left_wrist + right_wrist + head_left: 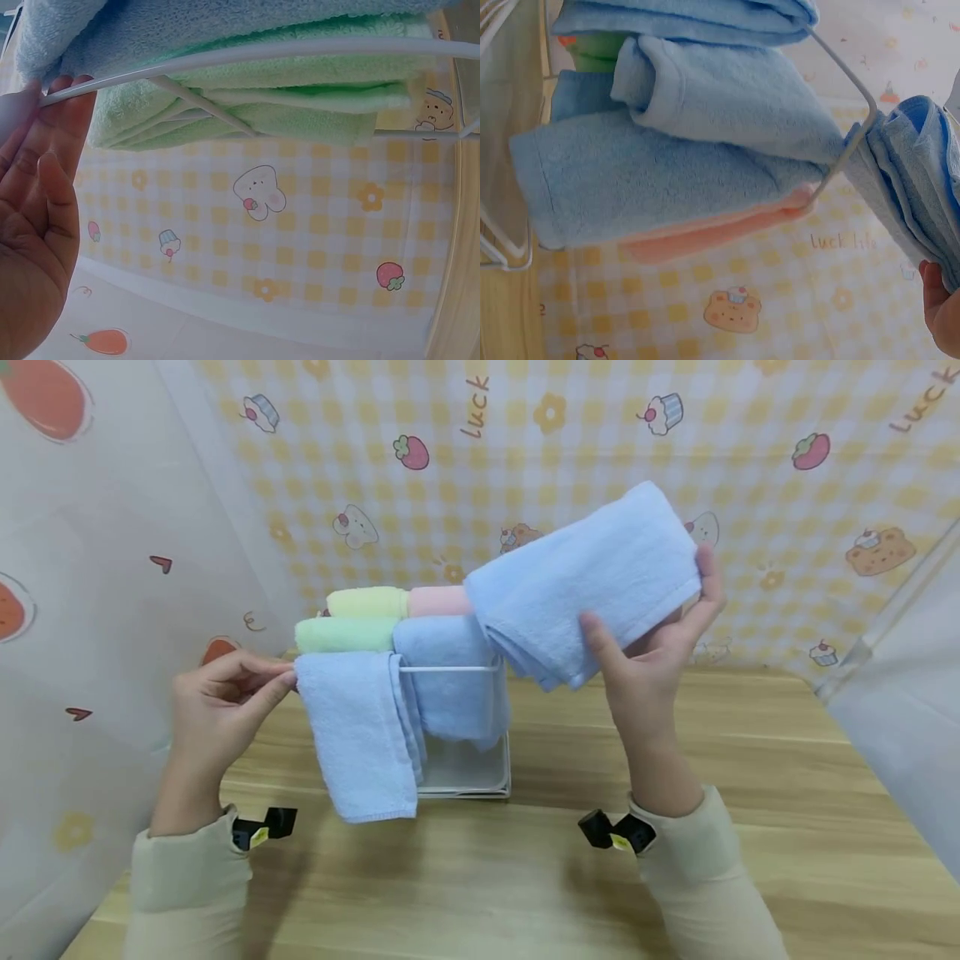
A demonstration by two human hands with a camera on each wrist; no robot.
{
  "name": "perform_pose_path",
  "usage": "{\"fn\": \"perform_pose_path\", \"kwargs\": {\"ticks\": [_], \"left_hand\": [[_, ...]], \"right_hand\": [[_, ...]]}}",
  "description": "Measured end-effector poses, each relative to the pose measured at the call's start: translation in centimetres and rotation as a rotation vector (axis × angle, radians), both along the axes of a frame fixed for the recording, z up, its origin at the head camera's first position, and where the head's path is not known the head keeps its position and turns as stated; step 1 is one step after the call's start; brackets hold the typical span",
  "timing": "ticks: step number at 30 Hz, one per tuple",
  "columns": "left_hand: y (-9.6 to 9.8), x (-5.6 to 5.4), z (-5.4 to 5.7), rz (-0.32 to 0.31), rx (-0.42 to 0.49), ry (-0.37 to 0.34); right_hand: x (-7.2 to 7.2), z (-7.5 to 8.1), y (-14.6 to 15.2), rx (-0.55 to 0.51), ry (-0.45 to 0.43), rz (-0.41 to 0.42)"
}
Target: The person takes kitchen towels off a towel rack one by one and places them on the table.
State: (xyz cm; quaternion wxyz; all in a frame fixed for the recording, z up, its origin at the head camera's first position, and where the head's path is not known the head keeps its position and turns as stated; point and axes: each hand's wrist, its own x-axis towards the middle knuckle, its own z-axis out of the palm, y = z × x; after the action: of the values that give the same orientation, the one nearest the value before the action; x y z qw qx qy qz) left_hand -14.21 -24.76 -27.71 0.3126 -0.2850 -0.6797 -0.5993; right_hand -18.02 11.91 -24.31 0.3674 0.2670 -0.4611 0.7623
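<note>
A white wire towel rack [450, 669] stands on the table with folded towels over its bars. My left hand [217, 706] pinches the rack's rail [255, 52] at its front left corner, beside a light blue towel [356, 735] draped over the front. To the right of the rack, my right hand [652, 660] holds up another folded light blue towel [592, 577], thumb in front and fingers behind. This towel's lower left corner overlaps a second hanging blue towel [450, 685] in the head view. In the right wrist view the held towel [907, 180] shows several layers.
Behind the front bar hang a green towel [348, 635], a yellow towel [367, 602] and a pink towel [438, 601]. A pale tray [465, 768] forms the rack's base on the wooden table [510, 877]. A checked cloth wall [600, 460] rises behind.
</note>
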Motion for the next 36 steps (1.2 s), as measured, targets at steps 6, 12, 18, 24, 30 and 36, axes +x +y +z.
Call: {"fn": "perform_pose_path", "kwargs": {"ticks": [6,12,18,24,30,36], "left_hand": [[-0.1,0.1,0.1,0.003,0.015,-0.017],[-0.2,0.0,0.0,-0.014,0.026,-0.015],[-0.1,0.0,0.0,0.001,0.009,-0.011],[0.1,-0.2,0.1,0.021,0.008,-0.005],[0.2,-0.3,0.1,0.044,-0.003,-0.005],[0.2,-0.3,0.0,0.047,-0.007,0.004]], "right_hand": [[0.2,0.3,0.8,-0.021,-0.01,-0.028],[-0.6,-0.6,1.9,-0.001,-0.031,-0.059],[-1.8,-2.2,3.7,0.07,-0.059,-0.09],[-2.2,-3.2,5.0,0.18,-0.177,-0.016],[-2.6,-4.4,5.9,0.337,-0.332,0.03],[-3.7,-5.5,6.4,0.516,-0.44,0.065]]}}
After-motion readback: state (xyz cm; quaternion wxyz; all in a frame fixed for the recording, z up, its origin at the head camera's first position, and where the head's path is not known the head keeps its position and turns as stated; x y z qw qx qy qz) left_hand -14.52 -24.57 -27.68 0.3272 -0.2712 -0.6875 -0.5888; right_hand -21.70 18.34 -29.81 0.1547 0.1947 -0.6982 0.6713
